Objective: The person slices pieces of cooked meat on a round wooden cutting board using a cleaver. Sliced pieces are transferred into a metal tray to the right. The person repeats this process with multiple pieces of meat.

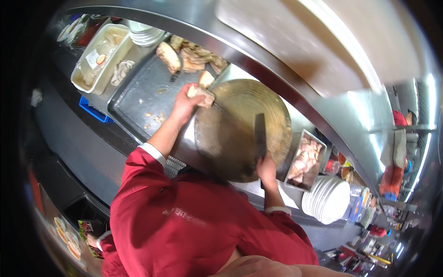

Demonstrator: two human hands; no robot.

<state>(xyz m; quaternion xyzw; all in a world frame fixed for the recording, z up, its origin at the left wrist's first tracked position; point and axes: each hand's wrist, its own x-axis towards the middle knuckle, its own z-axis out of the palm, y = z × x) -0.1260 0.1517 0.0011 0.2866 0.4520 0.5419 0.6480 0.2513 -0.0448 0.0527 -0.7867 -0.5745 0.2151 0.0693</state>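
My left hand [183, 105] grips a pale piece of meat [203, 97] over the left rim of a round wooden chopping block [238, 138]. Just beyond my fingers lies another chunk of meat [206, 79], by the edge of the dark metal tray [138, 91]. In my right hand [266, 169] is the handle of a cleaver [260, 133]; its dark blade extends over the block's right half. Larger meat pieces [169, 58] sit at the far end of the tray, with small scraps [155, 117] nearer me.
To the right stand a metal pan of chopped meat [306, 157] and stacked white plates [325, 200]. A plastic tub [100, 62], cloth [121, 72] and stacked bowls [147, 36] are left. A steel shelf [287, 81] overhangs the counter. Another person's hand [91, 240] holds a package at lower left.
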